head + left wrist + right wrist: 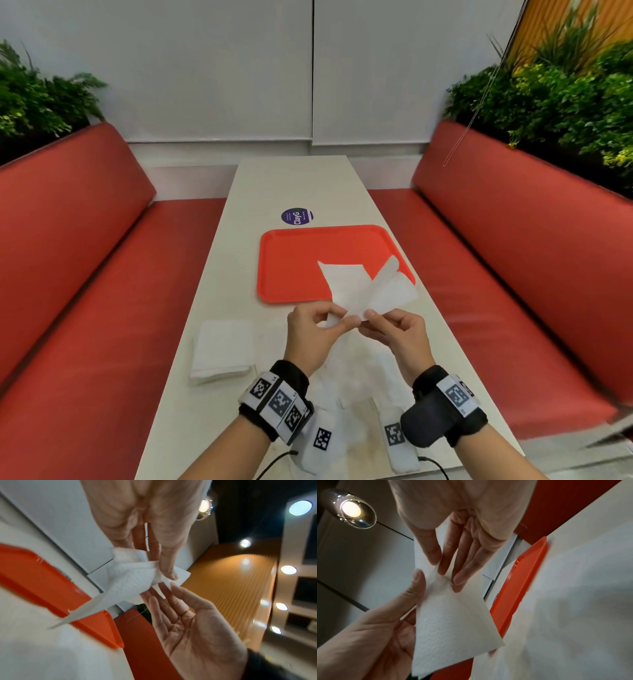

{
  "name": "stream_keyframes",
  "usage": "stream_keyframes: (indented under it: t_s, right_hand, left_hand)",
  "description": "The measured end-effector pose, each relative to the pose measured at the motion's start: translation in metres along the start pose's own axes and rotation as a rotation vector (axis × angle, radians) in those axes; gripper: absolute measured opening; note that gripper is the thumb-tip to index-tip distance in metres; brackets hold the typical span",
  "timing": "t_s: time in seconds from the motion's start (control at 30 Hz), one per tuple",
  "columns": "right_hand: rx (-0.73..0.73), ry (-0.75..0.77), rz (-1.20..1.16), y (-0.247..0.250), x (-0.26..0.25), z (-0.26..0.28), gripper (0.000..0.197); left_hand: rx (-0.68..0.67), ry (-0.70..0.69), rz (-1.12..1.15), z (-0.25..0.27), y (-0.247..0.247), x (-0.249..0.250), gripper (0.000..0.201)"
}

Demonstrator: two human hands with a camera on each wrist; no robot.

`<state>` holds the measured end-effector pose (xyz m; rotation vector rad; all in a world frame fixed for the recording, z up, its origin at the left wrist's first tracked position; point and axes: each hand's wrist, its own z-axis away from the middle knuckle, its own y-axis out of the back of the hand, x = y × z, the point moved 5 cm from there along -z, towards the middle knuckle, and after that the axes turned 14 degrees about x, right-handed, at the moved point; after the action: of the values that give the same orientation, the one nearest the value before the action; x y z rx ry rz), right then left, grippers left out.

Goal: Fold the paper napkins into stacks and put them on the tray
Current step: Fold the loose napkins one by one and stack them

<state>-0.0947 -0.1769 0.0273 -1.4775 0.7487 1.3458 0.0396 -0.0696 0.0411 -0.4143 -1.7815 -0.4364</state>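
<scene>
Both hands hold one white paper napkin (pixel 356 284) in the air over the near edge of the red tray (pixel 291 260). My left hand (pixel 342 317) pinches its near corner between thumb and fingers; in the left wrist view the thumb of that hand (pixel 167 568) presses the napkin (pixel 130 577). Right beside it, my right hand (pixel 371 315) pinches the same corner. In the right wrist view the right hand (pixel 443 566) has thumb and fingertips on the napkin (pixel 450 622), which hangs partly folded. The tray (pixel 513 588) holds nothing that I can see.
A stack of folded napkins (pixel 222 349) lies on the table to the left of my hands. Loose white napkins (pixel 359 373) lie on the table (pixel 274 181) beneath my wrists. A round purple sticker (pixel 297 216) sits beyond the tray. Red benches (pixel 85 274) flank the table.
</scene>
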Motion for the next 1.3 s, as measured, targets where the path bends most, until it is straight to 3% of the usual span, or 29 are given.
stream_keyframes:
  t_s: [0.17, 0.27, 0.33, 0.4, 0.5, 0.6, 0.67, 0.77, 0.9, 1.03, 1.2, 1.3]
  right_hand:
    - [0.191, 0.071, 0.092, 0.03, -0.011, -0.01, 0.015]
    - [0.246, 0.122, 0.137, 0.052, -0.023, -0.015, 0.018]
    - [0.209, 0.139, 0.17, 0.061, -0.031, -0.013, 0.012]
    - [0.171, 0.135, 0.188, 0.065, -0.035, -0.011, 0.023]
    - [0.109, 0.133, 0.183, 0.065, -0.041, -0.01, 0.029]
    - [0.015, 0.102, 0.178, 0.054, -0.044, -0.013, 0.02]
    - [-0.068, 0.066, 0.174, 0.042, -0.044, -0.015, 0.027]
    - [-0.198, 0.034, 0.171, 0.02, -0.048, -0.012, 0.024]
    - [-0.276, 0.057, 0.25, -0.005, -0.049, -0.006, 0.026]
    - [-0.303, 0.049, 0.262, -0.015, -0.045, -0.002, 0.023]
    - [-0.395, 0.063, 0.282, -0.025, -0.036, 0.001, 0.029]
    - [-0.39, 0.038, 0.194, -0.028, -0.033, 0.0, 0.031]
  left_hand:
    - [0.085, 0.348, 0.102, 0.002, -0.006, -0.035, 0.02]
    - [0.043, 0.428, -0.037, 0.008, -0.01, -0.056, 0.018]
    - [-0.016, 0.428, -0.176, 0.015, -0.013, -0.067, 0.018]
    - [-0.07, 0.406, -0.288, 0.021, -0.014, -0.074, 0.02]
    - [-0.203, 0.427, -0.312, 0.027, -0.02, -0.075, 0.042]
    - [-0.189, 0.182, -0.389, 0.023, -0.019, -0.054, 0.055]
    - [-0.189, 0.133, -0.268, 0.02, -0.018, -0.035, 0.052]
    - [-0.244, 0.255, -0.003, 0.012, -0.018, -0.018, 0.068]
    - [-0.113, 0.216, 0.201, 0.004, 0.0, 0.014, 0.06]
    - [-0.052, 0.133, 0.216, 0.006, 0.019, 0.022, 0.043]
    - [-0.017, 0.183, 0.191, 0.007, 0.041, 0.016, 0.012]
    - [-0.008, 0.214, 0.237, 0.005, 0.05, 0.015, 0.017]
